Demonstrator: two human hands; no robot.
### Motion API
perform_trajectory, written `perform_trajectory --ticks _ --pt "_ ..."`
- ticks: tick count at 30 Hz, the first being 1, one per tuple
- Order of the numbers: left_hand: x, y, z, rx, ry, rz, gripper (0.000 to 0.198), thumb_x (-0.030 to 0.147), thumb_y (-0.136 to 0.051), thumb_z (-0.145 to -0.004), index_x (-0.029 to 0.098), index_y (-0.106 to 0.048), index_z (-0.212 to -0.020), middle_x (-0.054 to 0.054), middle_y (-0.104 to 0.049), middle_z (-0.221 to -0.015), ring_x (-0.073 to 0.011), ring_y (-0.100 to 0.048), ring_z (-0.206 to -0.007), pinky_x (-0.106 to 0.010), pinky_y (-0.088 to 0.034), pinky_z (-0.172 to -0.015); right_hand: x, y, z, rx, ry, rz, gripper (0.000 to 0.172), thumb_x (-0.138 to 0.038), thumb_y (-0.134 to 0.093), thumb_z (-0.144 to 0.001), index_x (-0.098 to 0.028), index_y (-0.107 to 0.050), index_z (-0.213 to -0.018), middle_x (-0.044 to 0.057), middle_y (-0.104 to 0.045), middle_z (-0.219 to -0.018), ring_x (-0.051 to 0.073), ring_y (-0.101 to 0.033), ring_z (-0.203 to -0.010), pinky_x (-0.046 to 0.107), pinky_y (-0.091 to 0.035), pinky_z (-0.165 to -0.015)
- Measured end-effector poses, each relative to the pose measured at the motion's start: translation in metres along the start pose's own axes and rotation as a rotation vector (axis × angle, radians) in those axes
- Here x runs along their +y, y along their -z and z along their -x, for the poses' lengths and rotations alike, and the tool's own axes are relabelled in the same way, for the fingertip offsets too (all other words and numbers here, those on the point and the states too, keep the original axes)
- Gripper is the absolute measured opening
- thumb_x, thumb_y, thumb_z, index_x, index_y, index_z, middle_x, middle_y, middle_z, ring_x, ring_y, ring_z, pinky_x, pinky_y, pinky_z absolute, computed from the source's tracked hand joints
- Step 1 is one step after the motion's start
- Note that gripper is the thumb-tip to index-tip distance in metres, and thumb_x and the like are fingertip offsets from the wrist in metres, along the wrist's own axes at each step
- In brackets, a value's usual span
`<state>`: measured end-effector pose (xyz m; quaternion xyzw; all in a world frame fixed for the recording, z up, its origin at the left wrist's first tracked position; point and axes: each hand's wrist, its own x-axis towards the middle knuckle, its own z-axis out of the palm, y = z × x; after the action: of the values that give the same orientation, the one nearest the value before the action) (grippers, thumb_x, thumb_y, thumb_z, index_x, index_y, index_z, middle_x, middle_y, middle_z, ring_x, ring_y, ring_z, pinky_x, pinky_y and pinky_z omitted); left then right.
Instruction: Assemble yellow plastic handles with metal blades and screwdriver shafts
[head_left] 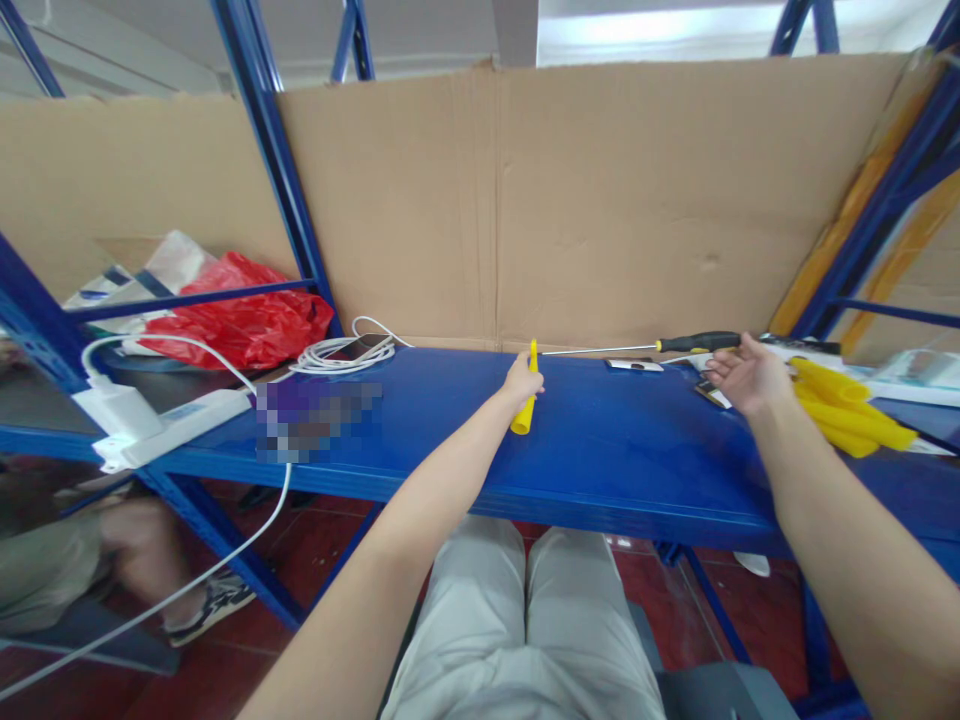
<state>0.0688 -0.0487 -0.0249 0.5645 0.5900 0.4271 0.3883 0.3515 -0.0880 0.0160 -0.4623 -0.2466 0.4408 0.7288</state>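
Note:
My left hand (523,383) is closed around a yellow plastic piece (523,417), upright over the blue table, with a narrow top and a wider, tube-like lower end. My right hand (754,375) is palm up, its thumb and fingers at the back end of a long screwdriver (696,342) with a black and yellow handle. The screwdriver points left, and its thin shaft runs level towards the top of the yellow piece. My left hand partly hides where they meet, so contact cannot be made out. More yellow plastic pieces (851,410) lie beside my right wrist.
On the blue tabletop (592,440) lie a small flat item (634,366), a coiled white cable (345,355) and a white power strip (180,425). A red plastic bag (240,310) sits left. Cardboard (600,200) and blue posts enclose the back. Another person's leg (150,550) shows lower left.

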Motion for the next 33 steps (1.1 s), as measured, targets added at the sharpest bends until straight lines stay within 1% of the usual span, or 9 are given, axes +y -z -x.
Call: perform_trajectory --ticks 2,6,8,12,19,21,26,29,33 --pt "-0.0001 -0.0002 0.0001 -0.001 0.0 -0.003 0.069 -0.005 -0.045 -0.082 0.02 -0.039 -0.146 -0.011 -0.064 -0.119 -0.0072 -0.064 -0.062 -0.014 -0.037 -0.043 0.0003 0.0 -0.0007 -0.019 0.007 -0.005 0.039 -0.023 -0.029 -0.102 -0.018 -0.045 -0.067 0.001 -0.055 -0.059 0.01 -0.053 -0.049 0.019 -0.04 -0.044" --pt "0.0005 0.0001 0.0012 -0.002 -0.004 0.001 0.066 -0.005 -0.043 -0.084 0.018 -0.039 -0.145 -0.011 -0.064 -0.121 -0.0052 -0.061 -0.059 -0.014 -0.036 -0.043 0.0019 0.0 -0.0023 -0.08 0.041 -0.002 0.042 -0.028 -0.033 -0.103 -0.018 -0.041 -0.064 -0.002 -0.044 -0.053 0.008 -0.04 -0.041 0.018 -0.033 -0.04" --pt "0.0009 0.0003 0.0017 -0.002 -0.009 0.001 0.065 -0.005 -0.043 -0.084 0.017 -0.04 -0.145 -0.012 -0.063 -0.122 -0.005 -0.061 -0.058 -0.014 -0.036 -0.042 0.0019 0.0004 -0.0028 -0.063 0.043 0.005 0.041 -0.029 -0.035 -0.102 -0.019 -0.037 -0.063 -0.003 -0.042 -0.054 0.009 -0.039 -0.041 0.019 -0.033 -0.041" --pt "0.0014 0.0005 0.0019 0.003 -0.007 -0.003 0.066 -0.005 -0.045 -0.083 0.018 -0.04 -0.145 -0.012 -0.063 -0.123 -0.0062 -0.062 -0.06 -0.015 -0.036 -0.042 0.0008 0.0016 -0.0015 -0.039 0.019 0.021 0.034 -0.025 -0.031 -0.098 -0.02 -0.04 -0.066 -0.001 -0.043 -0.056 0.011 -0.043 -0.044 0.021 -0.035 -0.041" --pt "0.0004 0.0008 0.0007 -0.002 -0.009 -0.015 0.065 -0.004 -0.046 -0.083 0.018 -0.041 -0.144 -0.012 -0.064 -0.12 -0.0078 -0.065 -0.064 -0.014 -0.036 -0.043 0.0021 0.0023 0.0012 -0.084 0.02 -0.085 0.023 -0.022 -0.036 -0.095 -0.023 -0.037 -0.072 -0.008 -0.028 -0.047 0.009 -0.029 -0.037 0.018 -0.028 -0.039" --pt "-0.0001 0.001 0.0003 0.003 -0.009 -0.01 0.065 -0.004 -0.047 -0.082 0.019 -0.042 -0.142 -0.012 -0.064 -0.121 -0.0077 -0.065 -0.064 -0.014 -0.037 -0.043 0.0014 0.0024 0.0 -0.069 0.004 -0.065 0.026 -0.025 -0.037 -0.097 -0.022 -0.037 -0.07 -0.006 -0.032 -0.045 0.01 -0.035 -0.037 0.018 -0.03 -0.039" --pt "-0.0008 0.0011 -0.0011 0.011 -0.006 -0.014 0.066 -0.005 -0.048 -0.081 0.019 -0.043 -0.142 -0.011 -0.066 -0.117 -0.0084 -0.066 -0.063 -0.015 -0.037 -0.043 -0.0006 0.0026 -0.0028 -0.086 0.006 -0.001 0.039 -0.023 -0.029 -0.101 -0.019 -0.049 -0.067 0.004 -0.058 -0.058 0.013 -0.055 -0.049 0.021 -0.043 -0.045" --pt "-0.0007 0.001 -0.0013 0.012 -0.004 -0.025 0.067 -0.005 -0.048 -0.08 0.02 -0.043 -0.143 -0.009 -0.067 -0.112 -0.0092 -0.066 -0.064 -0.015 -0.038 -0.044 0.0006 0.0023 -0.0033 -0.122 0.016 0.016 0.043 -0.024 -0.029 -0.102 -0.018 -0.051 -0.066 0.003 -0.056 -0.056 0.01 -0.05 -0.044 0.019 -0.039 -0.042" --pt "-0.0001 0.0013 -0.0003 0.009 -0.014 -0.023 0.066 -0.004 -0.047 -0.082 0.019 -0.041 -0.143 -0.011 -0.065 -0.118 -0.0077 -0.065 -0.062 -0.015 -0.037 -0.043 0.0018 0.0015 -0.0029 -0.091 0.025 0.021 0.042 -0.027 -0.031 -0.103 -0.019 -0.042 -0.062 0.0 -0.049 -0.052 0.009 -0.043 -0.04 0.019 -0.035 -0.039"
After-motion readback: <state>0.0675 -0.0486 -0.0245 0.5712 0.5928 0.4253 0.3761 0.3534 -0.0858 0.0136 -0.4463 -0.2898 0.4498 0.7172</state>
